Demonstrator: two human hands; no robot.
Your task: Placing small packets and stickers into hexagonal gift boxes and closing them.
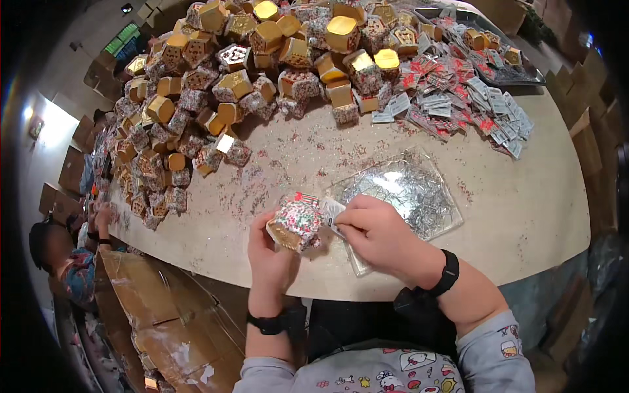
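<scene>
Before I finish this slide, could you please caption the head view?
Left hand holds a multicoloured sprinkle-coated ornament; right hand pinches a white rectangular tag.

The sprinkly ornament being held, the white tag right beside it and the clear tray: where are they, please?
Held ornament (pixel 300 219): head view, its sprinkled side.
White tag (pixel 331 210): head view, its printed side.
Clear tray (pixel 443 188): head view, its right rim.

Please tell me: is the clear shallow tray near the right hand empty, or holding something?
Not empty: many thin silvery pieces lie scattered inside the clear tray, near the right hand.
</scene>
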